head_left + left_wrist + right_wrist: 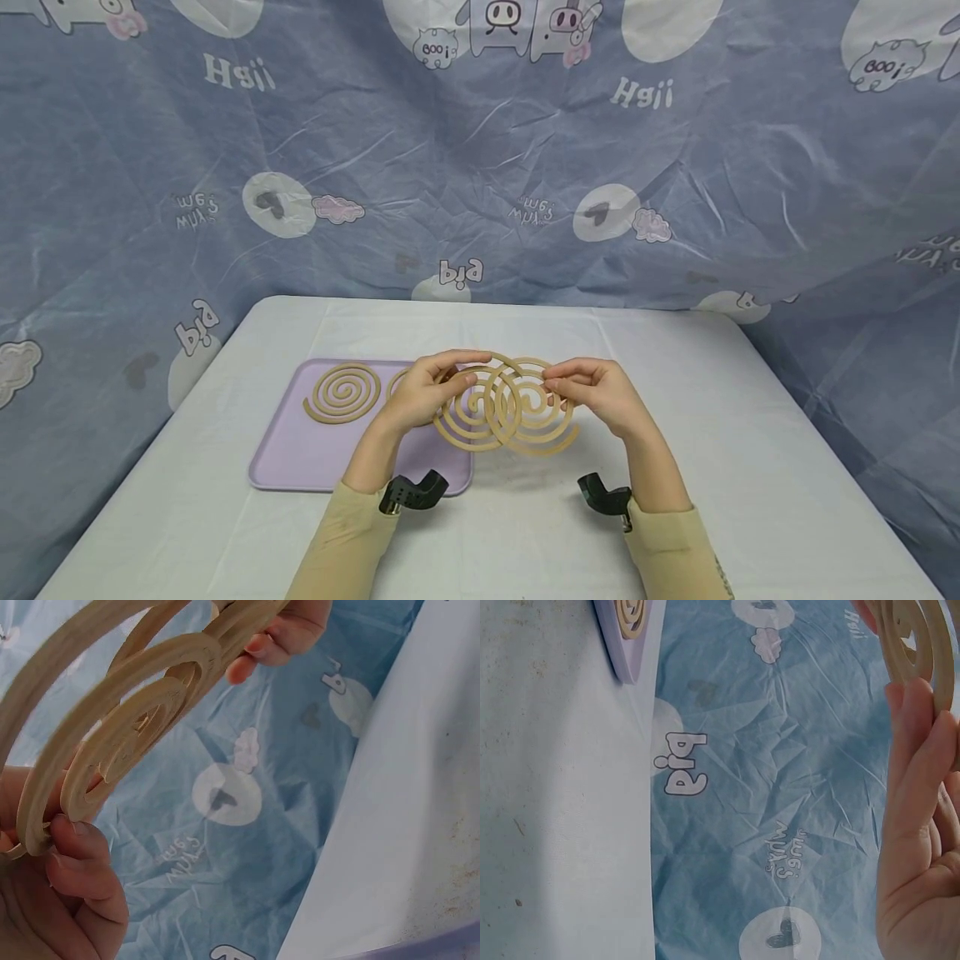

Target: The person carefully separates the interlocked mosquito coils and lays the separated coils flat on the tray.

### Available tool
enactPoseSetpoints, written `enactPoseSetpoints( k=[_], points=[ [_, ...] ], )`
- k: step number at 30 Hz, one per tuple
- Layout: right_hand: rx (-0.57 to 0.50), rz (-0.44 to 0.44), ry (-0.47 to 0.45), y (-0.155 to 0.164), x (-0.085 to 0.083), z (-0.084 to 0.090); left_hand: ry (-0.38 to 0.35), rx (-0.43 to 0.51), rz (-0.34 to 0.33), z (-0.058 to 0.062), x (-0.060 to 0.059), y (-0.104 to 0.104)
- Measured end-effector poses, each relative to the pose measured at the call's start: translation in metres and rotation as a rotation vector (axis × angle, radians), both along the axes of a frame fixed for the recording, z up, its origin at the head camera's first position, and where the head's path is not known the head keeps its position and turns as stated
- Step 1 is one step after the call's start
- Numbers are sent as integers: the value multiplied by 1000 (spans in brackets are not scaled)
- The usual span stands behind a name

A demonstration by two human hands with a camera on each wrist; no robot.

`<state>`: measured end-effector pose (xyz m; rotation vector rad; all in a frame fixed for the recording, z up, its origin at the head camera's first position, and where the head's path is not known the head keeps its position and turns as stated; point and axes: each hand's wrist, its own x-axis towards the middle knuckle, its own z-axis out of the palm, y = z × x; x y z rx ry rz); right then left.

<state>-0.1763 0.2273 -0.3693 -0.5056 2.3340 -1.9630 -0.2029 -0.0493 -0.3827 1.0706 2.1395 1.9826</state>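
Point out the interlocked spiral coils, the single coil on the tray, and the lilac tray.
interlocked spiral coils (501,410), head view, where the two spirals overlap.
single coil (342,393), head view, its centre.
lilac tray (300,467), head view, bare front part.

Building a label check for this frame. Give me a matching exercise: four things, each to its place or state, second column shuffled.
Things:
1. interlocked spiral coils
2. single spiral coil
3. lilac tray
4. printed blue cloth

Places or states:
A. hangs behind the table as backdrop
B. lies flat on the tray, untouched
C. held above the table, left hand and right hand each gripping a side
D. sits on the white table, on the person's left

Pairs: 1-C, 2-B, 3-D, 4-A
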Motion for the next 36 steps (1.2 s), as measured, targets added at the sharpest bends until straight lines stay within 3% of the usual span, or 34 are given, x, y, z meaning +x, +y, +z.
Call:
enactPoseSetpoints(
  k=[4,14,19,28,31,36],
  points=[
    [2,6,4,0,0,1,17,13,-7,0,0,0],
    [-69,-39,65,-4,1,2,-67,113,52,3,1,3],
    [-87,-71,123,-6,2,3,-49,131,106,6,2,2],
    [-213,-195,110,-14,2,5,-15,241,199,5,1,7],
    [-259,-205,119,-13,2,5,2,263,205,5,0,5],
    [-282,-199,119,-12,2,5,12,224,164,6,-1,2]
  ],
)
